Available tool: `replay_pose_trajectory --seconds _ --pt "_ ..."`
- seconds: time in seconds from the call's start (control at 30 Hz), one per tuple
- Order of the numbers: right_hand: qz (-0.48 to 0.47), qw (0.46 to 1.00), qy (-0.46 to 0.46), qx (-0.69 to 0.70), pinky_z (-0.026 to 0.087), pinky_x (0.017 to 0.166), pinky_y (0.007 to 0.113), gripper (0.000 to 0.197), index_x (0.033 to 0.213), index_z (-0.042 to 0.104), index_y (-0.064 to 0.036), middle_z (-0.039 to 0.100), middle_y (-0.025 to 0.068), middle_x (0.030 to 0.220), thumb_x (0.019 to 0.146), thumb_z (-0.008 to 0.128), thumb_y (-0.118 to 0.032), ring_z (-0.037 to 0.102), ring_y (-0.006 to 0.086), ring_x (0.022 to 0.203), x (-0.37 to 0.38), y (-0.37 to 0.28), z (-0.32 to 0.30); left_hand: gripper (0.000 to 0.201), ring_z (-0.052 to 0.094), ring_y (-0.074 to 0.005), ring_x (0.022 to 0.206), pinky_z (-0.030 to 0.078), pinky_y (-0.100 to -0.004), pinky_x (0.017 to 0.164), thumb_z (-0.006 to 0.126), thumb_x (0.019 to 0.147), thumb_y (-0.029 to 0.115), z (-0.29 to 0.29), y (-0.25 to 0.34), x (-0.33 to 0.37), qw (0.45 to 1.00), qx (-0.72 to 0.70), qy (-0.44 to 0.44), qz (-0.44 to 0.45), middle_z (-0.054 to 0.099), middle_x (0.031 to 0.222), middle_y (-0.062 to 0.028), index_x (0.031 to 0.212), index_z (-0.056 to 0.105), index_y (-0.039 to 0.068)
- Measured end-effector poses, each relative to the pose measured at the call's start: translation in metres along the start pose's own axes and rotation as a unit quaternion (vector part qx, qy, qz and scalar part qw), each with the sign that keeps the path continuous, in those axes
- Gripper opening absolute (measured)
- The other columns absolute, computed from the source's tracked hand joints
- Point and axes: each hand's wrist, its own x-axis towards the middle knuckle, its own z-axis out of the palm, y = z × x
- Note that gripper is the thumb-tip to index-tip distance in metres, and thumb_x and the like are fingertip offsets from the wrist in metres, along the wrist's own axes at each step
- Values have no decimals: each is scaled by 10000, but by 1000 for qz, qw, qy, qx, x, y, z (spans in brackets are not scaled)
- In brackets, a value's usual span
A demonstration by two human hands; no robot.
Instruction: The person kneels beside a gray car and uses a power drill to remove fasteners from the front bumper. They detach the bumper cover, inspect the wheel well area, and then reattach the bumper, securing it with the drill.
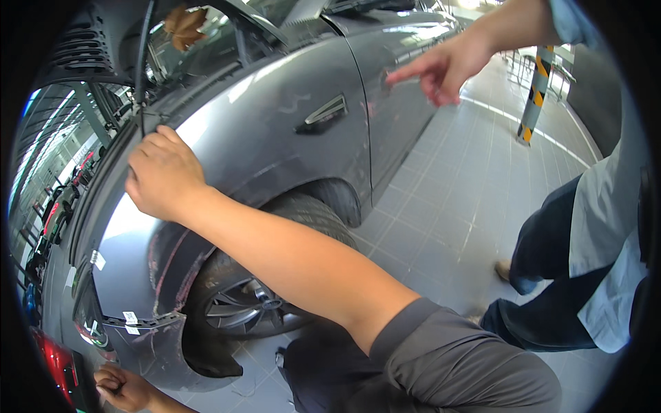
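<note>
Fender [265, 117] under curled right hand [164, 175], left hand [124, 388] loosely fisted, whether either grips anything unclear, forearm [296, 255] across wheel [241, 308], co-worker's hand [446, 71] pointing at door [399, 124], striped post [536, 100] beyond

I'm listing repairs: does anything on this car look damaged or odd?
Yes. The wheel-arch edge is scraped and reddish; the bumper corner looks loose from the grey fender, mounting strip exposed. A dry leaf, odd indoors, sits beyond the fender.

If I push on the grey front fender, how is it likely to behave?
The grey front fender probably feels fairly stiff, since it spans a broad, shaped curve. Its glossy finish suggests the right hand might slide easily. The wheel-arch edge may be more fragile, as it looks scraped.
</note>
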Motion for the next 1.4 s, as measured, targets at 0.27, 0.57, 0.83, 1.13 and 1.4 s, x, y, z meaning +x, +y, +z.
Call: replay_pose_trajectory --seconds 0.27,0.57,0.83,1.13,1.4 --pt "-50 995 90 6 362 1107 504 208 889 669 23 649 199 1120 750 642 -129 549 361 1183 -18 -2 0 317 296 -175 659 267 -326 624 375 993 172 12 -63 -15 986 93 -107 84 281 724 -52 698 330 62" --pt "-56 992 109 12 349 1116 495 222 882 681 21 652 191 1103 744 638 -147 543 347 1173 -18 -3 7 331 311 -170 666 262 -325 624 395 1009 169 8 -58 -14 968 181 -140 99 297 725 -58 709 346 38" --pt "-34 996 76 21 302 1146 489 263 896 697 9 656 196 1097 742 623 -191 538 355 1178 -21 3 11 377 278 -143 628 236 -308 590 391 1034 221 17 -48 28 962 219 -161 34 288 729 -36 700 324 62" --pt "-30 998 55 8 252 1181 504 506 1199 584 40 491 281 1394 789 662 -246 388 446 1366 -95 -16 -21 423 628 -337 1108 515 -358 911 552 913 -66 69 -121 185 663 556 -349 361 619 1273 -200 1323 577 32" --pt "100 981 -134 94 440 1044 459 438 1189 594 -5 577 203 1288 829 697 -232 519 368 1242 -276 -42 -96 381 617 -234 987 445 -321 898 503 1008 279 140 -164 187 791 476 -378 73 664 1072 -128 1258 623 17"
